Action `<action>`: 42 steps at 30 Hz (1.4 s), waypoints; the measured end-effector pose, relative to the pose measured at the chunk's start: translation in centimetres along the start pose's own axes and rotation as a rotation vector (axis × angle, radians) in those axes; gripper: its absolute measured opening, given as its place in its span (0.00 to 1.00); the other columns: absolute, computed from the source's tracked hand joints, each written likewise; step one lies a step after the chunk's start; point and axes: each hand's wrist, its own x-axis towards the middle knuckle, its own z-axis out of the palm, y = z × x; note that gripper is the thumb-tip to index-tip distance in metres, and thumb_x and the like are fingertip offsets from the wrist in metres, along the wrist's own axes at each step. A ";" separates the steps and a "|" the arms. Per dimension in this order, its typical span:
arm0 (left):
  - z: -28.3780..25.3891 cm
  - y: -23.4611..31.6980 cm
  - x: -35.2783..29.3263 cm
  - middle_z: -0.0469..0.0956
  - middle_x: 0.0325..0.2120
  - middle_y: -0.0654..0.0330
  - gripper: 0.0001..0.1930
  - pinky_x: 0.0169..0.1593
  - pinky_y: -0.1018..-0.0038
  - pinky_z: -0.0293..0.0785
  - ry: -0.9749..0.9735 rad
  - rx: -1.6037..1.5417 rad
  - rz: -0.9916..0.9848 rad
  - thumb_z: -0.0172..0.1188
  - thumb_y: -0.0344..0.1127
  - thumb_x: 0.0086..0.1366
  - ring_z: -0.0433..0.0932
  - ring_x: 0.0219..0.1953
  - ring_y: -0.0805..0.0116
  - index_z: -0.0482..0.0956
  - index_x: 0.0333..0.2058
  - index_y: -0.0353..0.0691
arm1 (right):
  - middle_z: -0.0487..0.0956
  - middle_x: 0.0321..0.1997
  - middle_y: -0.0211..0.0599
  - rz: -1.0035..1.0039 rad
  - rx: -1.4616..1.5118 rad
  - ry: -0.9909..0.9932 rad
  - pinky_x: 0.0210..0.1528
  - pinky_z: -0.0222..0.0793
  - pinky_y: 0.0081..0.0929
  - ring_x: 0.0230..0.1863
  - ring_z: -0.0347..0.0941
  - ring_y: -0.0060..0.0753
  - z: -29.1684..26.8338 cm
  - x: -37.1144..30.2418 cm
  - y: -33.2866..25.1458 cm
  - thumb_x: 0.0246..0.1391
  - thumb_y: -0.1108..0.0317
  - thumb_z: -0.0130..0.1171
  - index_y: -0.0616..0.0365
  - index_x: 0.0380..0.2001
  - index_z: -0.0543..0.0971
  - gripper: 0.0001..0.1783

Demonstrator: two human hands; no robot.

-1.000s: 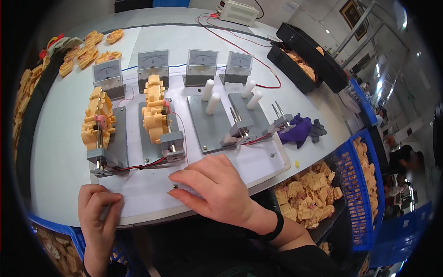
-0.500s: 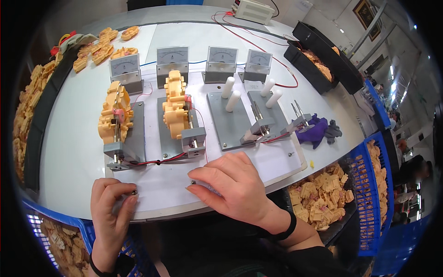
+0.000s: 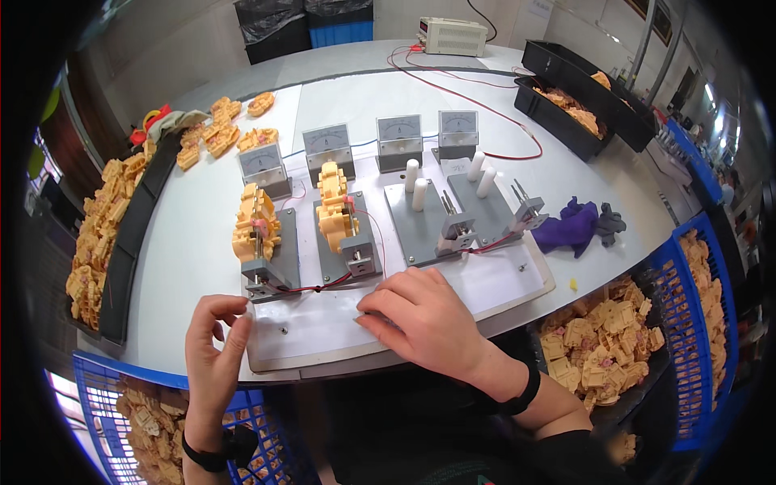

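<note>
My left hand (image 3: 214, 347) is at the board's front left corner, thumb and fingers apart with nothing between them. Just right of its thumb, a small metal screw (image 3: 283, 330) stands on the white board (image 3: 323, 330). My right hand (image 3: 424, 317) rests at the front middle of the board, its thumb and forefinger closed around another small metal screw, mostly hidden by the fingertips. Beyond my hands, two grey test fixtures each carry a yellow plastic housing (image 3: 257, 222), (image 3: 333, 206). To their right, two more fixtures (image 3: 416, 230), (image 3: 485, 210) show bare white pegs and metal pins.
Four dial meters (image 3: 326, 144) stand behind the fixtures. Black trays of yellow parts flank the table, one at left (image 3: 133, 267) and others at right (image 3: 558, 113). A purple glove (image 3: 570, 226) lies right. Blue crates (image 3: 105, 404) and a bin of housings (image 3: 602, 343) sit below the edge.
My view has shifted, so the scene sits further right and lower. My left hand has let go of the left screw and its fingers have opened. My right hand stays at its screw.
</note>
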 end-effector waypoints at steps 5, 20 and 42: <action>-1.1 2.3 1.0 0.77 0.38 0.66 0.08 0.41 0.79 0.63 0.050 0.033 0.084 0.62 0.31 0.69 0.72 0.37 0.78 0.79 0.45 0.39 | 0.77 0.37 0.29 0.080 0.060 -0.106 0.46 0.66 0.35 0.41 0.74 0.37 0.1 -0.2 0.5 0.58 0.66 0.65 0.52 0.35 0.81 0.04; -0.8 6.8 1.1 0.78 0.37 0.64 0.11 0.46 0.76 0.64 0.013 0.159 0.177 0.63 0.29 0.67 0.74 0.40 0.75 0.79 0.47 0.39 | 0.76 0.35 0.30 0.058 0.051 -0.019 0.45 0.67 0.37 0.40 0.74 0.38 1.1 -0.2 0.8 0.57 0.66 0.65 0.53 0.32 0.80 0.04; 2.3 8.8 9.2 0.75 0.38 0.62 0.18 0.49 0.73 0.61 -0.130 0.275 0.274 0.60 0.35 0.70 0.71 0.44 0.73 0.74 0.56 0.40 | 0.72 0.37 0.34 0.040 0.028 0.080 0.48 0.65 0.33 0.44 0.71 0.37 2.2 -0.8 0.9 0.52 0.66 0.65 0.55 0.33 0.77 0.08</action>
